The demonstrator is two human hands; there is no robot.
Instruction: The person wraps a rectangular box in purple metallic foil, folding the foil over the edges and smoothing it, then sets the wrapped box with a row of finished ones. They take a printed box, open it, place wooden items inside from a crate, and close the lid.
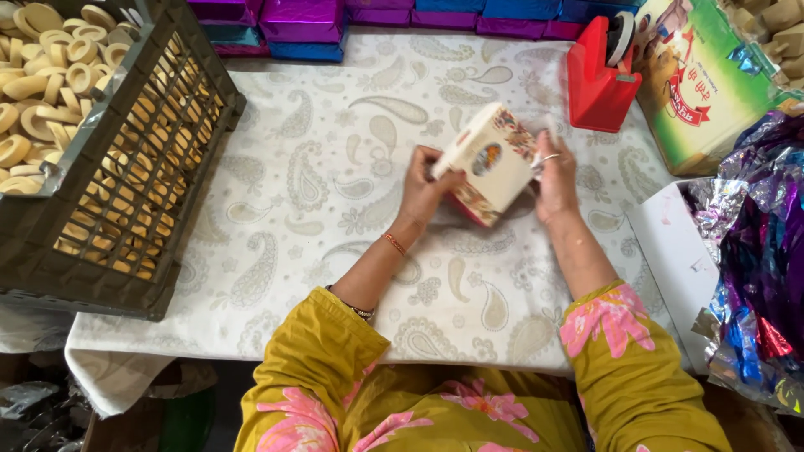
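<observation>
Head view, going left to right: a dark crate (pixel 126 209) of pale round biscuits sits well left of the hands. The left hand (pixel 423 188) and right hand (pixel 555 177) clasp a cream printed box (pixel 490 163) between them, tilted above the paisley tablecloth (pixel 318 167), probably for turning. Beyond the hands lie shiny purple and blue packages (pixel 306 21); a red tape dispenser (pixel 599 79) and crumpled foil (pixel 766 251) sit right.
</observation>
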